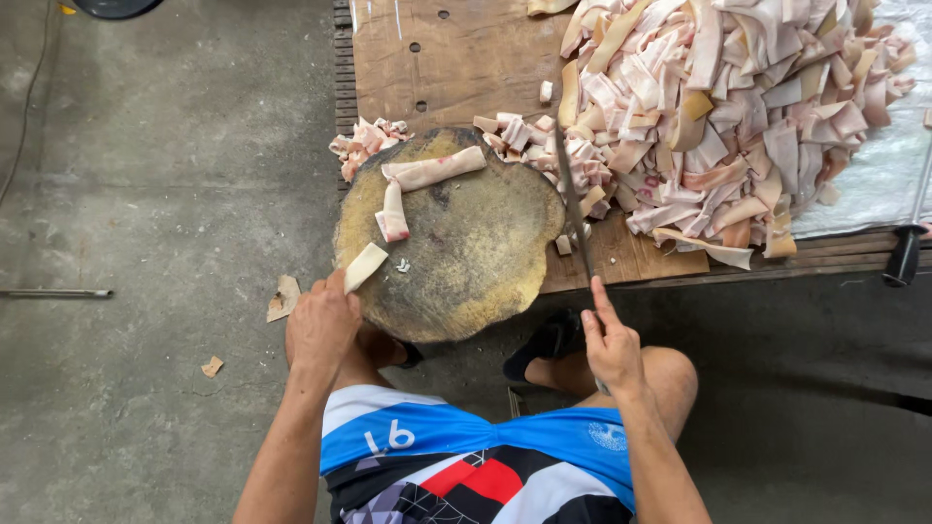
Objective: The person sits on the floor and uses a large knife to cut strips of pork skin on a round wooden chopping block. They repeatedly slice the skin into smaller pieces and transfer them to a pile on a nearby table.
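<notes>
My left hand (322, 325) pinches a pale strip of pork skin (364, 265) at the near left edge of a round, worn chopping block (476, 252). My right hand (612, 344) grips the handle of a long knife (573, 199), index finger along its spine; the blade points away over the block's right edge. Two more meat strips (417, 184) lie on the block's far left part. Small cut pieces (364, 141) sit beside the block at the far left.
A big heap of pork skin strips (738, 107) covers the wooden platform (447, 58) and a white sheet (874, 175) at the right. A black-handled tool (905, 254) rests at the platform's right edge. Scraps (283, 298) and a metal rod (53, 292) lie on the concrete floor.
</notes>
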